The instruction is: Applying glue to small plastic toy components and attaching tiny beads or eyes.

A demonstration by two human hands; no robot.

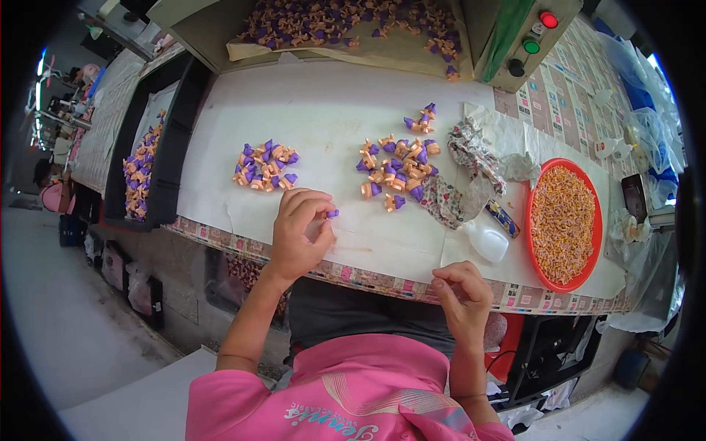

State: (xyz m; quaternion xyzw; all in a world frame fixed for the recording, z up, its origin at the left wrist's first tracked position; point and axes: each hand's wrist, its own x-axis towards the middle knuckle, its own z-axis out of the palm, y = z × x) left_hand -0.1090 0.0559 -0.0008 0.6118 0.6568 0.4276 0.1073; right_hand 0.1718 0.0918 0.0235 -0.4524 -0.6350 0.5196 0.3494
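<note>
My left hand (pixel 300 229) is closed in a pinch over the table's near side. Between thumb and fingertips sits a small toy figure piece (pixel 332 214), of which a purple bit shows. My right hand (pixel 465 294) hovers at the table's front edge, fingers curled and thumb close to the index finger; anything in it is too small or hidden to make out. Beyond my left hand lies a cluster of peach and purple figure pieces (pixel 266 166). A second, looser pile of the same pieces (pixel 397 170) lies at the middle, with a few strays around it.
To the right stands a red round tray (pixel 530 242) full of tiny pinkish-yellow parts. Near it are a white plastic bottle (pixel 487 242), a small dark-blue packet (pixel 503 219) and a crumpled floral cloth (pixel 471 158). A black crate (pixel 171 158) is at left; a machine (pixel 494 44) with buttons stands behind.
</note>
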